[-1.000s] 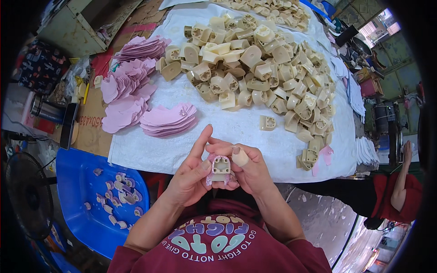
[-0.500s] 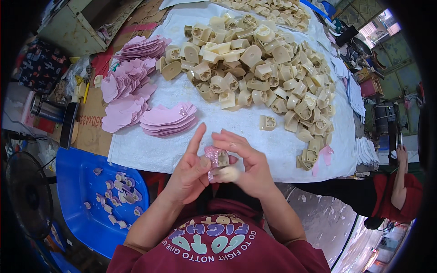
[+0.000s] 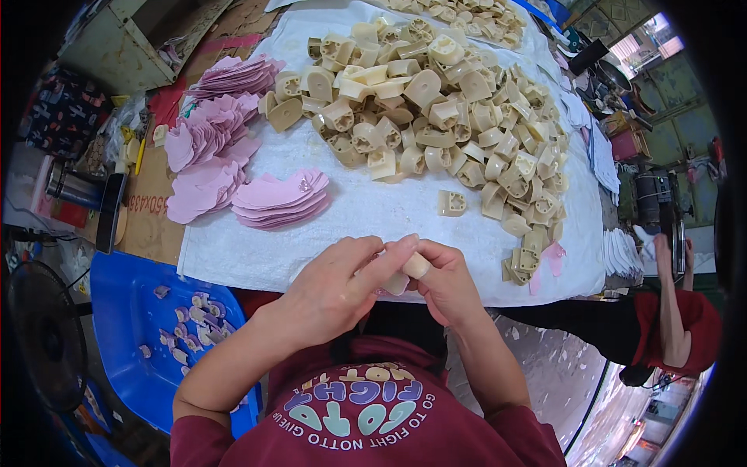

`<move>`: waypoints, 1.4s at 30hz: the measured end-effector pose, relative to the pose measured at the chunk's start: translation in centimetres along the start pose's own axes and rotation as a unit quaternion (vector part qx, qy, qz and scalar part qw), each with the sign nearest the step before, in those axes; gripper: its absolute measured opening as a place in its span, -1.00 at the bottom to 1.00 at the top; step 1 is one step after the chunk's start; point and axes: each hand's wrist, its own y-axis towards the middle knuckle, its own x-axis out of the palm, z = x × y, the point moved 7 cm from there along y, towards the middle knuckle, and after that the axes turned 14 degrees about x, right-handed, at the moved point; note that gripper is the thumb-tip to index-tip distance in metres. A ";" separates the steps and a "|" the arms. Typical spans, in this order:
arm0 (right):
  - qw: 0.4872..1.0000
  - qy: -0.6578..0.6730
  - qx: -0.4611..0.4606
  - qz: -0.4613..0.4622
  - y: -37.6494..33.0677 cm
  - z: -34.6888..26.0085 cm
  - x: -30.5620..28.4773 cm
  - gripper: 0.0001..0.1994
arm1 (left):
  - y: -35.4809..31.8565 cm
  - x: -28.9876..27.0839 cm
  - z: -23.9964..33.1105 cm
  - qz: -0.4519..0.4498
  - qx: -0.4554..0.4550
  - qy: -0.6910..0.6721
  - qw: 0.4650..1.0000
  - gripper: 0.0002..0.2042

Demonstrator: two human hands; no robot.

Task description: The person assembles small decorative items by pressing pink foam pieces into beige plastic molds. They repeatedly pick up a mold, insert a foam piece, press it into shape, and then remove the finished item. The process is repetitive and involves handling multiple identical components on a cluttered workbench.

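Both my hands are closed together around one small shoe heel (image 3: 394, 284), just off the front edge of the table. Only a pale face of it with a thin pink rim shows below the fingers. My left hand (image 3: 331, 284) covers most of the heel, its fingers reaching across to the right. My right hand (image 3: 454, 289) grips the other side, with a cream finger cot (image 3: 416, 266) on its thumb. Farther off lies a big heap of bare beige heels (image 3: 436, 101). One beige heel (image 3: 452, 203) sits apart from it. A fanned stack of pink cover pieces (image 3: 280, 201) lies beyond my left hand.
More pink pieces (image 3: 204, 140) are piled at the far left of the white sheet (image 3: 241, 257). A blue basin (image 3: 124, 311) holding several covered heels stands at lower left, beside a dark fan (image 3: 50, 350). Another person (image 3: 677, 331) works at the right.
My left hand has turned over and closed across the heel, hiding most of its glittery pink cover. Its raised index finger has come down. The other person's arm has shifted.
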 end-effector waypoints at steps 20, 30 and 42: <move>0.945 -0.255 -0.168 0.117 -2.0 -3.6 2.6 -0.81 | 0.2 -0.9 -0.4 0.053 -0.104 0.032 0.993 -0.56; 0.954 -0.184 -0.199 0.128 -0.8 -3.3 2.5 -0.75 | -0.1 -0.1 -1.1 0.107 -0.201 0.066 0.971 -0.60; 0.992 -0.023 -0.111 0.046 0.5 -2.1 3.0 -0.72 | -1.2 0.4 -2.8 0.181 -0.311 0.008 0.933 -0.63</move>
